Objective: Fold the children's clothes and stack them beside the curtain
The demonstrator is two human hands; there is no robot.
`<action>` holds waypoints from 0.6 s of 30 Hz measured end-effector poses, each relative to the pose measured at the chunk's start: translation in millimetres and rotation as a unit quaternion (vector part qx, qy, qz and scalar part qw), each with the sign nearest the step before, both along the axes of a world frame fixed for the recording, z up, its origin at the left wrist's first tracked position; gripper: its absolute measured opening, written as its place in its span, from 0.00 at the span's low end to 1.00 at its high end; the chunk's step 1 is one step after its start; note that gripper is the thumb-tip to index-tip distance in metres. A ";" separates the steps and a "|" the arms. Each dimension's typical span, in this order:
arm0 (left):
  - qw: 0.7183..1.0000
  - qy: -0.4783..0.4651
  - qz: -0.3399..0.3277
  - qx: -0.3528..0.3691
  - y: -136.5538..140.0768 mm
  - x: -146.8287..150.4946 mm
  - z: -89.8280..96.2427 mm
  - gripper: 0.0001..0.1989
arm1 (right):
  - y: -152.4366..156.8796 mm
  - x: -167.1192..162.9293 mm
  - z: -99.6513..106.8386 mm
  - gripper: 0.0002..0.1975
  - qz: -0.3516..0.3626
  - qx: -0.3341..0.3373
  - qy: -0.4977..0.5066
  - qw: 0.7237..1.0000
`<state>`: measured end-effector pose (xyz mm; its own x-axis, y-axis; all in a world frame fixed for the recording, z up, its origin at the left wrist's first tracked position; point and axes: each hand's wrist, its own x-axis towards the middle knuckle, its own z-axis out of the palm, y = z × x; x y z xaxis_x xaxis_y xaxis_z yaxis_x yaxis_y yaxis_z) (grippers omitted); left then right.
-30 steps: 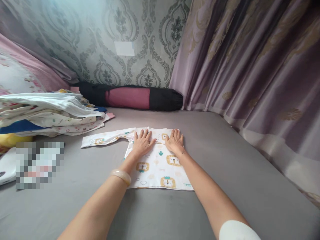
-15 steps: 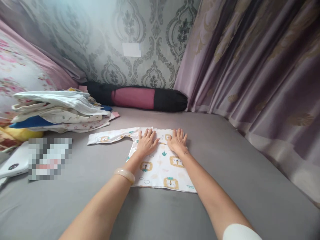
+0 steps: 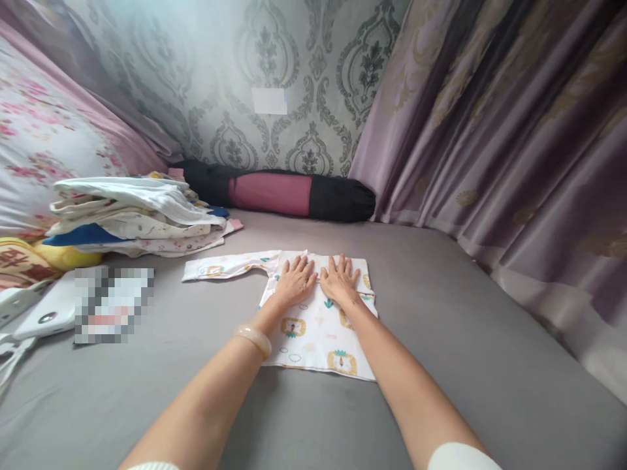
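Lion-print shirt (image 3: 316, 333) lies on the grey sheet (image 3: 465, 365) in front of you; right-side sleeve (image 3: 366, 281) looks folded across, left-side sleeve (image 3: 228, 265) is unfolded. Your grip: left hand (image 3: 296, 282) and right hand (image 3: 339, 281) both palm-down on the upper part, fingers spread, clasping nothing.

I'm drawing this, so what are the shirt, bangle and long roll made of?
Shirt: probably cotton, matte; it lies thin and softly creased.
Bangle: maybe polished stone or plastic; it's pale, smooth and glossy.
Roll: likely dull cloth; its right end looks puckered.
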<state>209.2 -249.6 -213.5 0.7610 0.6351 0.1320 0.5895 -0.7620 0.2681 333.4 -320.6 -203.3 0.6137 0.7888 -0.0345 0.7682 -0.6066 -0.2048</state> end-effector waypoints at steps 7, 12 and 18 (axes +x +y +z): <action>0.995 -0.055 0.044 -0.073 8.1 -17.5 18.4 0.26 | 11.7 -37.7 17.0 0.29 0.125 0.022 -0.008 0.992; 0.993 -0.069 0.091 -0.035 22.4 -56.5 16.7 0.24 | 24.6 -61.3 14.2 0.30 0.168 0.011 0.031 0.985; 0.985 -0.104 0.135 -0.008 40.6 -100.0 14.8 0.22 | 27.6 -62.3 3.7 0.30 0.161 0.016 0.036 0.986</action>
